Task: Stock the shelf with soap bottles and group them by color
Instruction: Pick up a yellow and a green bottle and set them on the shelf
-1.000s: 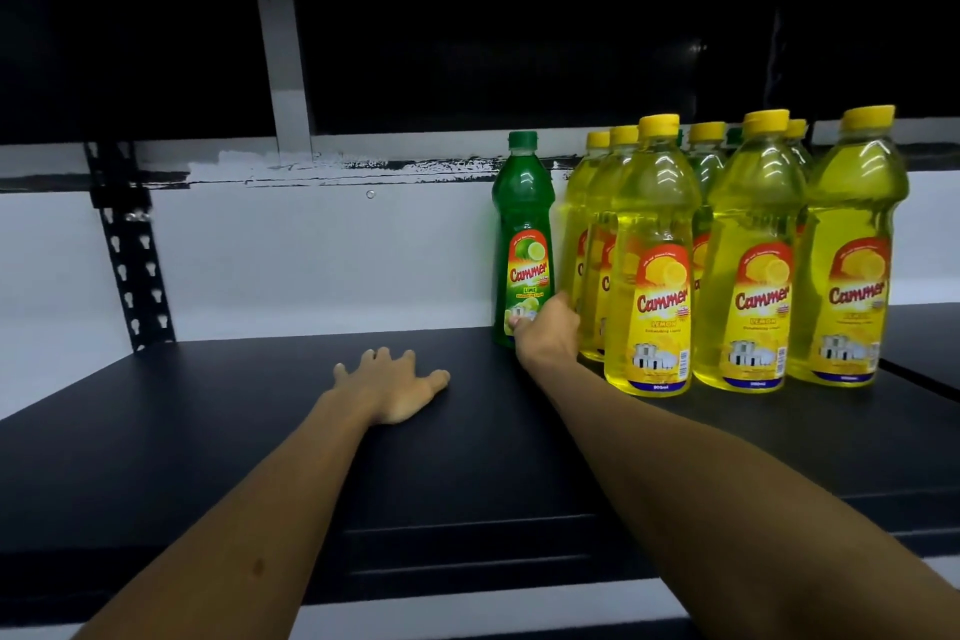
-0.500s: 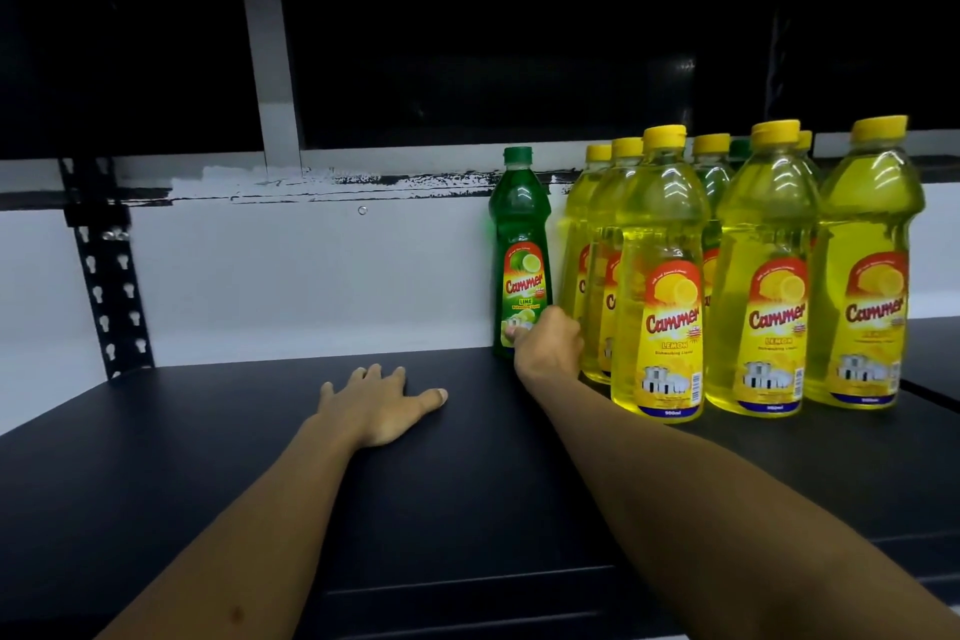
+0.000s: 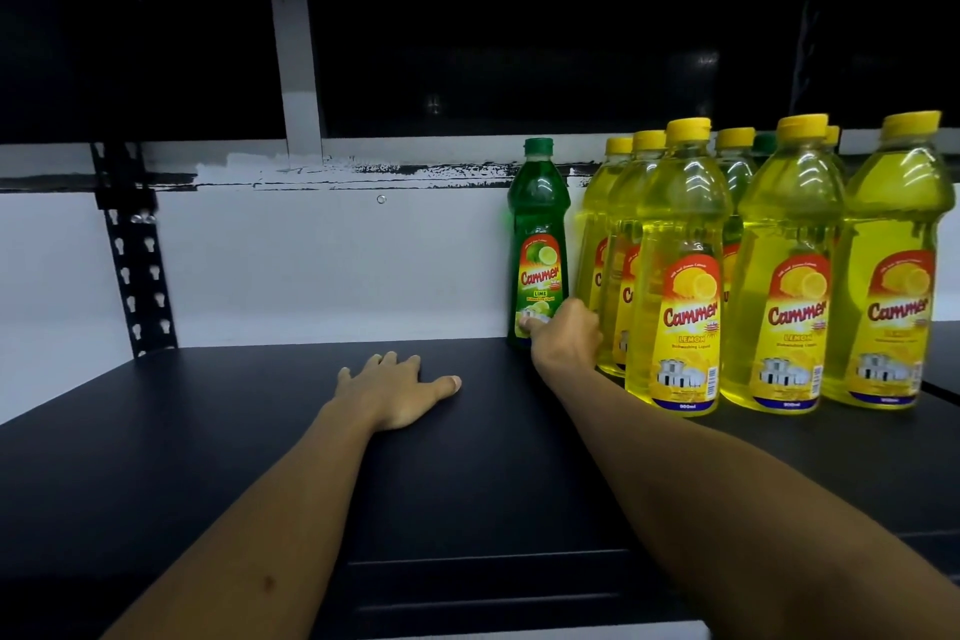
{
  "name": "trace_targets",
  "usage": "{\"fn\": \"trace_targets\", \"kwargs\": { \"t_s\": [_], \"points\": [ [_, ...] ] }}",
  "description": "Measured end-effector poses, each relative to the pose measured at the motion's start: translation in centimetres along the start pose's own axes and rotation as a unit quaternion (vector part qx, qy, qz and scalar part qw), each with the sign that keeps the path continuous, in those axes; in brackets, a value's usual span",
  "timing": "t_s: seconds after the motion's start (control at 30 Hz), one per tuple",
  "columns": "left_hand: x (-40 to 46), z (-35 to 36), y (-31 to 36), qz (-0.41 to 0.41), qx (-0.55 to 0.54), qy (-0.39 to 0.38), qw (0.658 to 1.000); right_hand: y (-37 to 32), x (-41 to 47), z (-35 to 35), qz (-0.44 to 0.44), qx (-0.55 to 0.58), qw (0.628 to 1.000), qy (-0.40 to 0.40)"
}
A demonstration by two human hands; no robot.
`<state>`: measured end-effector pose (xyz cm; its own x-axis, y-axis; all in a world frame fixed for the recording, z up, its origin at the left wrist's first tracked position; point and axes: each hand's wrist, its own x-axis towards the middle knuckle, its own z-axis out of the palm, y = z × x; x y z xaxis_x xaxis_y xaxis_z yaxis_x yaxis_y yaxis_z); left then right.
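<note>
A green lime soap bottle (image 3: 538, 224) stands upright at the back of the black shelf (image 3: 260, 457), just left of a group of several yellow lemon soap bottles (image 3: 680, 276). My right hand (image 3: 563, 340) reaches to the green bottle's base, with the thumb on its label and the fingers curled around its lower right side. My left hand (image 3: 395, 390) lies flat on the shelf, palm down and fingers spread, holding nothing. Another green cap (image 3: 764, 140) shows behind the yellow bottles.
A white back wall (image 3: 311, 265) runs behind the shelf, with a black perforated upright (image 3: 137, 265) at the left. A dark shelf level hangs above. A seam to a neighbouring shelf panel (image 3: 940, 390) lies at the far right.
The view has shifted slightly, so the bottles sit a little lower and further right in frame. My right hand stays at the green bottle's base; my left hand rests in the same spot.
</note>
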<state>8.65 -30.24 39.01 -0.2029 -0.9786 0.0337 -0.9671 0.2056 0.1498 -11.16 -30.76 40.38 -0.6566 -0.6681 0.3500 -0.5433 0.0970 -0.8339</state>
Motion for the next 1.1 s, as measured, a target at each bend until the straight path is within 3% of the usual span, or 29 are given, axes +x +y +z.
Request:
{"fn": "trace_targets", "kwargs": {
  "t_s": [0.33, 0.53, 0.83, 1.1],
  "points": [
    [0.5, 0.3, -0.3, 0.005, -0.013, 0.027, 1.000, 0.1, -0.2, -0.1, -0.007, -0.001, 1.000, -0.003],
    [-1.6, 0.2, 0.0, 0.018, -0.032, 0.072, 0.997, 0.7, -1.2, -1.3, 0.009, 0.004, 0.996, -0.085],
    [-6.3, 0.2, 0.6, 0.019, -0.042, 0.078, 0.996, 1.9, -4.9, -5.3, -0.080, -0.064, 0.981, -0.167],
    [-12.9, -0.2, 2.0, 0.023, -0.038, 0.055, 0.998, 2.7, -10.1, -11.4, -0.178, -0.126, 0.935, -0.280]
  ]
}}
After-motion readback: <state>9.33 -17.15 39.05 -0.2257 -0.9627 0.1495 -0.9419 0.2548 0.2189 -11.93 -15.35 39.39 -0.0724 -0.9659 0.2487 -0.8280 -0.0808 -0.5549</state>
